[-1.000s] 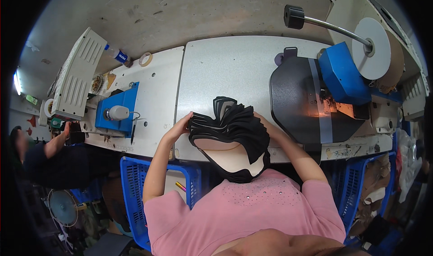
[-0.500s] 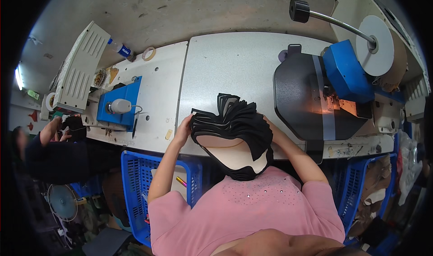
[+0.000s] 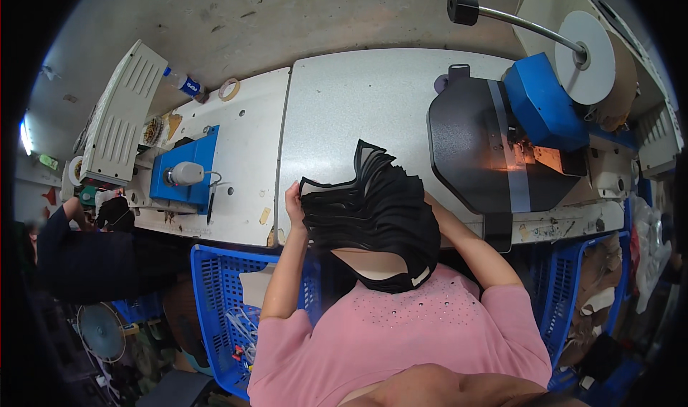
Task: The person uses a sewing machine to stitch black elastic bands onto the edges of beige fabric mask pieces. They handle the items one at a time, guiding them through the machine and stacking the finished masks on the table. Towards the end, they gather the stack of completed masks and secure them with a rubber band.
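Between my two hands I hold a stack of black curved cut pieces [image 3: 373, 221], layered and fanned, with a cream inner face showing at its lower side. The stack stands at the table's front edge, close to my chest. My left hand [image 3: 294, 205] grips its left end, thumb up along the edge. My right hand [image 3: 431, 205] is at the right side of the stack; its fingers are hidden behind the pieces.
The white table [image 3: 337, 113] reaches back to the wall. A blue machine with a dark plate [image 3: 466, 149] stands right, another blue machine [image 3: 183, 167] left. Blue baskets [image 3: 204, 292] flank me below. A tape roll [image 3: 229, 89] and bottle [image 3: 188, 84] lie back left. Another person [image 3: 89, 253] sits far left.
The stack has tipped so that less of its cream face shows and more of the black layered edges do. My left hand has shifted slightly, its forearm now more upright.
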